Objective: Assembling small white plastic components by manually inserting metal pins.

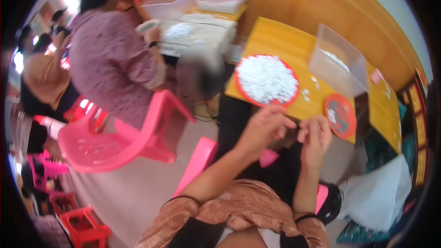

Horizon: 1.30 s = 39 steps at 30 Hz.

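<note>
Both my hands are up in front of me, just off the near edge of the yellow table (288, 36), close together, a small gap between them. Left hand (270, 123): fingers bent, tips pointing toward the right hand. Right hand (316, 134): fingers bent in toward the thumb. Both look like a pinch, but can't tell what's in either; too small and blurred.

White pieces (266, 77): small, heaped on the big red plate (297, 83), which sits on the table just beyond my left hand. Part of that hand overlaps the plate's near rim in view; can't tell if it touches. A few loose pieces (305, 94) lie on the tabletop right of the plate.

Small orange-red plate (352, 120) is at the table's near right corner, just beside my right hand. Grey patch in its middle, a few white bits at its left side.

Clear bin (328, 71) stands behind, more white stuff inside. Pink cup (376, 76) right of the bin.

To my left: co-worker in a purple patterned top (110, 59), by a pink chair (98, 149). White bag (379, 197) low on my right.
</note>
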### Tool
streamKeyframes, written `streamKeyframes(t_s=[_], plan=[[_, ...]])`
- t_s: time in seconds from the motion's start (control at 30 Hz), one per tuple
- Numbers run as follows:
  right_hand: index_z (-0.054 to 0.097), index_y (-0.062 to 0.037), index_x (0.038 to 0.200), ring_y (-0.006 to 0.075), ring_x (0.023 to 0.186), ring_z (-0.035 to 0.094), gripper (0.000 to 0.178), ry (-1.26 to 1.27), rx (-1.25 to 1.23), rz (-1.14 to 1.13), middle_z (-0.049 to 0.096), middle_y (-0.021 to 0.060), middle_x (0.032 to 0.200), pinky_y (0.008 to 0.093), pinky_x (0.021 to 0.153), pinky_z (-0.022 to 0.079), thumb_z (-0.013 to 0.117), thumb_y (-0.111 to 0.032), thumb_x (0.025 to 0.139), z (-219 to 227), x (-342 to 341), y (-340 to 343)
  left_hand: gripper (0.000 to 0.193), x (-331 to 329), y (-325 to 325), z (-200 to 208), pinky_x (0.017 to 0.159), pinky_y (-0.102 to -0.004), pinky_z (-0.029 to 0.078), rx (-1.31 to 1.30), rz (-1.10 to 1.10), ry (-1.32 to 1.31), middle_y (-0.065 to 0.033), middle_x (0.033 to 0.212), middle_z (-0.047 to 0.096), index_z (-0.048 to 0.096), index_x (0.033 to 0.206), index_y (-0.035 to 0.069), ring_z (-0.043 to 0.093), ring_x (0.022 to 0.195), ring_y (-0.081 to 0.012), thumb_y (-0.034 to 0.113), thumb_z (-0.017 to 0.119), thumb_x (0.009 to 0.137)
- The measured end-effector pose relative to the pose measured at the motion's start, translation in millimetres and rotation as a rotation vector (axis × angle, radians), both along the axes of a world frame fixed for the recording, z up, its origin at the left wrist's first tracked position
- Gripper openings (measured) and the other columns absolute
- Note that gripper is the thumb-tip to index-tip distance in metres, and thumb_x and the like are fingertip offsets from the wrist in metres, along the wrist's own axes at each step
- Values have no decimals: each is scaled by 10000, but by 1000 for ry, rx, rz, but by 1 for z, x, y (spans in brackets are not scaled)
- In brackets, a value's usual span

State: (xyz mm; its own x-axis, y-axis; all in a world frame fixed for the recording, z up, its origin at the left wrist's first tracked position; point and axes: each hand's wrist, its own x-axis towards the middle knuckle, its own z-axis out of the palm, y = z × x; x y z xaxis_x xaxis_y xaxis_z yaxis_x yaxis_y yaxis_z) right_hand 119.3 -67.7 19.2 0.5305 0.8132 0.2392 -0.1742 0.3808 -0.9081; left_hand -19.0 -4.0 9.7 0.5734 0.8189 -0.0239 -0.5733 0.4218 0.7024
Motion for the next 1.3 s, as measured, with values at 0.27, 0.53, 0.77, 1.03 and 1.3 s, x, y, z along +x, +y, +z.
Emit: streamKeyframes(t_s=[0.27,0.53,0.77,1.03,1.3], plan=[[653,44,1034,59,653,558,170,-75,-110,166,661,60,814,185,591,432,596,8,878,1,-1,0,261,-12,8,4,837,-251,504,26,34,24,-155,1140,618,477,1190,32,629,967,-169,145,534,962],[673,23,1053,43,622,526,199,-73,-239,320,654,45,806,176,542,408,623,6,861,-4,-19,-1,238,-4,7,-9,958,-295,424,45,145,24,-147,1180,611,486,1170,51,562,1115,-173,156,536,963],[660,28,1087,66,653,572,222,166,-230,420,669,63,832,193,576,468,635,-52,882,-21,-17,6,223,4,-3,-11,738,-221,450,161,231,67,-154,1192,612,481,1160,54,562,922,-92,154,528,967],[663,27,1066,76,662,576,204,298,-237,476,624,27,783,216,598,500,633,-87,899,-26,-18,7,219,14,-10,-12,507,-165,400,264,267,160,-156,1175,629,484,1159,23,531,619,-48,117,521,964],[660,38,1061,69,600,562,210,295,-191,432,618,23,738,180,529,427,636,-84,892,-27,-8,10,183,6,-6,-6,664,-217,468,324,151,292,-97,1074,654,621,1069,-21,574,807,-74,73,599,914]])
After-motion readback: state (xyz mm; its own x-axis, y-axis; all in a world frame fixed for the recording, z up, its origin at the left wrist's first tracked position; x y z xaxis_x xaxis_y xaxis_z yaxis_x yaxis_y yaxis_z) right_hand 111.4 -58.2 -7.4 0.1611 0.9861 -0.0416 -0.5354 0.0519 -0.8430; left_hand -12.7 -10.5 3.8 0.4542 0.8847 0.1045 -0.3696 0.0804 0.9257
